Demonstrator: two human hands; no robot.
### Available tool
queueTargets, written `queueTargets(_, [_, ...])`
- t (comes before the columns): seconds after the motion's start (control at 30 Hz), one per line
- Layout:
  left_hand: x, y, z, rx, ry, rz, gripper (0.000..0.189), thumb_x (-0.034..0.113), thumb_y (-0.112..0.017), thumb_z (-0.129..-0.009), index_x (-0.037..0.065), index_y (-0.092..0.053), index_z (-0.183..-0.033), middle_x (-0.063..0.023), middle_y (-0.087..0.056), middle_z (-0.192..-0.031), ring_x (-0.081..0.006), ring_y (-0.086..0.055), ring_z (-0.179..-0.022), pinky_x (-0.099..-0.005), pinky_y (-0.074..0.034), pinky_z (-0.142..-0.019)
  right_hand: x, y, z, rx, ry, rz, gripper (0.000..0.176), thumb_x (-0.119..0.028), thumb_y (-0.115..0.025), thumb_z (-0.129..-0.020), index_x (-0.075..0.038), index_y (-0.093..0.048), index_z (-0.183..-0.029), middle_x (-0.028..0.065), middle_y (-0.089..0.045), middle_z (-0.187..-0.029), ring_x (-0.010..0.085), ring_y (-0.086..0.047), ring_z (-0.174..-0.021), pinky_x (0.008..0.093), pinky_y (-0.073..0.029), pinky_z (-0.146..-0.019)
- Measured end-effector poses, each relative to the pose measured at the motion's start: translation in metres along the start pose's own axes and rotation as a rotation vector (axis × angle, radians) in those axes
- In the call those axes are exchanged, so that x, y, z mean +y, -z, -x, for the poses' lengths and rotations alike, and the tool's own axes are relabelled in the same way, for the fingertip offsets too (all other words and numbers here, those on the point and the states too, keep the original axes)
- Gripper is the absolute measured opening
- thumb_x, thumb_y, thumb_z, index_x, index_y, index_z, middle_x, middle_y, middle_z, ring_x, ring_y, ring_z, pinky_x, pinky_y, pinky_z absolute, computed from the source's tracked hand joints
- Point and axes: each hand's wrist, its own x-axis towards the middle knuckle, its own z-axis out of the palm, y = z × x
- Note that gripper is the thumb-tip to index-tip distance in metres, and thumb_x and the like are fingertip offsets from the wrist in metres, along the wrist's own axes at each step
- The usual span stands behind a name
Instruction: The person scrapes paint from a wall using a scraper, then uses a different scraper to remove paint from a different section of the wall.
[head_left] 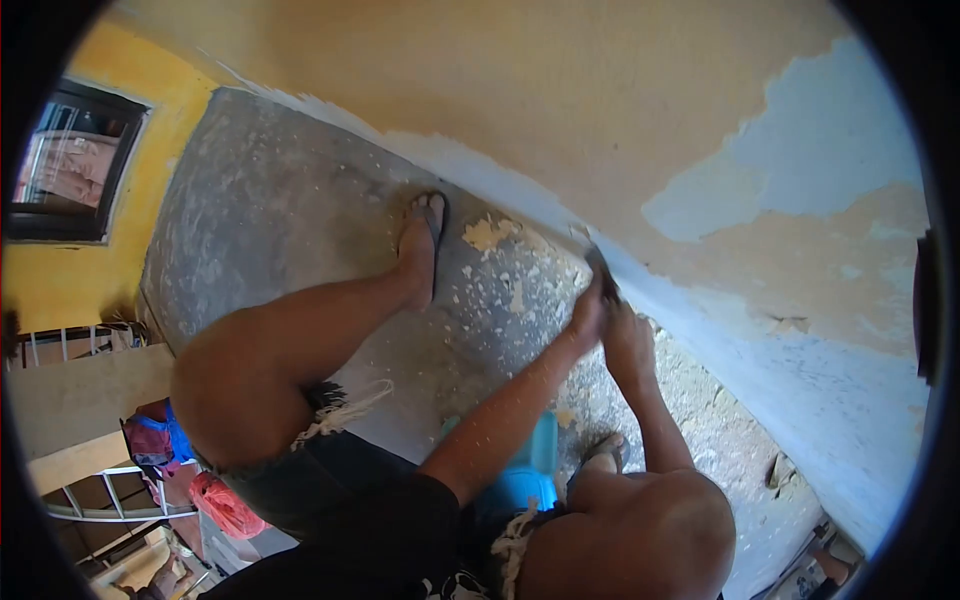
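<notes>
My left hand [590, 315] is closed around the dark handle of what looks like a scraper [599, 264], low against the wall [560, 120]. Just behind it, my right hand [628, 345] is closed on the same tool, the two hands close together. The scraper's tip meets the foot of the wall, where the yellowish paint has come off in a pale strip; its blade is hard to make out. Loose paint flakes [517, 298] cover the grey floor [270, 190] beside my hands.
A teal plastic stool [540, 440] is beneath me, between my sandalled feet. A larger bare patch [820, 140] shows on the wall. To the left are a dark-framed window [75, 160], a red plastic bag [225, 505] and a metal ladder [110, 515].
</notes>
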Motion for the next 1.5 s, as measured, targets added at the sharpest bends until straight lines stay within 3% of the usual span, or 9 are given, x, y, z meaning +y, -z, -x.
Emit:
queueTargets(0.2, [0.065,0.006,0.02,0.089,-0.135,-0.255,0.05,0.048,-0.033,-0.106,0.007,-0.057,-0.124,-0.0032,-0.058,-0.109,-0.0146,-0.054,-0.101,-0.0305,-0.044,-0.094,-0.026,-0.057,-0.029,0.232,0.236,-0.151,0.014,-0.005,-0.051,-0.089,0.005,-0.056,-0.097,0.0266,-0.064,-0.084,0.0441,-0.062,-0.068,0.056,-0.049,-0.062])
queueTargets(0.33, [0.001,0.025,-0.001,0.046,-0.124,-0.434,0.058,0.044,-0.032,-0.106,0.004,-0.038,-0.148,-0.0071,-0.048,-0.142,-0.0164,-0.045,-0.128,-0.0315,-0.033,-0.11,-0.013,-0.027,-0.001,0.004,-0.242,-0.367,0.03,-0.014,-0.04,-0.097,0.004,-0.057,-0.114,0.0299,-0.066,-0.084,0.0456,-0.066,-0.075,0.0548,-0.051,-0.065])
queueTargets(0.53, [0.095,0.008,0.008,0.098,-0.206,-0.164,0.052,0.053,-0.04,-0.103,0.007,-0.058,-0.117,-0.0007,-0.059,-0.101,-0.0109,-0.055,-0.093,-0.0272,-0.047,-0.085,-0.044,-0.049,-0.061,-0.017,-0.136,-0.302,0.039,-0.016,-0.042,-0.096,0.001,-0.052,-0.129,0.0318,-0.064,-0.083,0.05,-0.063,-0.074,0.0575,-0.049,-0.068])
queueTargets(0.7, [0.029,-0.033,0.03,0.086,-0.206,-0.323,0.056,0.055,-0.041,-0.102,0.007,-0.054,-0.129,-0.0014,-0.057,-0.111,-0.0098,-0.051,-0.104,-0.0257,-0.041,-0.095,-0.03,-0.013,-0.01,0.37,-0.02,-0.553,0.036,-0.017,-0.04,-0.097,0.006,-0.059,-0.116,0.0327,-0.064,-0.088,0.0513,-0.062,-0.078,0.0548,-0.051,-0.069])
queueTargets(0.97, [0.09,-0.009,0.018,-0.002,-0.223,-0.196,0.056,0.054,-0.04,-0.103,0.004,-0.055,-0.123,-0.0043,-0.059,-0.107,-0.0135,-0.056,-0.098,-0.0293,-0.048,-0.087,-0.056,-0.004,-0.052,0.047,0.065,-0.272,0.016,-0.004,-0.046,-0.09,0.008,-0.054,-0.096,0.0338,-0.062,-0.085,0.0494,-0.061,-0.071,0.0557,-0.048,-0.062])
queueTargets(1.13, [0.041,-0.023,0.029,0.079,-0.16,-0.533,0.072,0.057,-0.027,-0.104,0.002,-0.031,-0.151,-0.0125,-0.035,-0.153,-0.0213,-0.031,-0.141,-0.0341,-0.023,-0.117,-0.048,0.03,-0.01,0.242,0.242,-0.274,0.021,-0.001,-0.046,-0.091,0.011,-0.055,-0.105,0.0356,-0.061,-0.082,0.0501,-0.062,-0.071,0.0551,-0.049,-0.059])
queueTargets(1.2, [0.023,-0.016,0.025,0.01,-0.192,-0.616,0.073,0.057,-0.028,-0.104,0.002,-0.029,-0.152,-0.0121,-0.033,-0.154,-0.0219,-0.029,-0.141,-0.0341,-0.023,-0.117,-0.038,0.034,-0.001,0.091,-0.074,-0.441,0.027,-0.004,-0.046,-0.092,0.011,-0.056,-0.112,0.0348,-0.062,-0.084,0.0493,-0.064,-0.076,0.0536,-0.052,-0.064])
queueTargets(1.4, [0.101,0.021,0.009,0.051,-0.234,-0.371,0.066,0.058,-0.035,-0.102,0.0,-0.054,-0.126,-0.0094,-0.061,-0.116,-0.0173,-0.057,-0.108,-0.0313,-0.044,-0.098,-0.066,-0.006,-0.062,0.025,-0.014,-0.342,0.019,0.0,-0.048,-0.088,0.008,-0.058,-0.103,0.0294,-0.061,-0.091,0.0486,-0.06,-0.075,0.0537,-0.048,-0.065])
queueTargets(1.5, [0.063,-0.018,0.035,0.228,-0.222,-0.53,0.058,0.047,-0.035,-0.106,-0.001,-0.047,-0.136,-0.0124,-0.055,-0.13,-0.0207,-0.051,-0.12,-0.0343,-0.039,-0.105,-0.046,0.015,-0.018,0.157,0.198,-0.329,0.029,-0.006,-0.046,-0.09,0.009,-0.057,-0.112,0.0357,-0.061,-0.097,0.0489,-0.063,-0.074,0.0547,-0.051,-0.064])
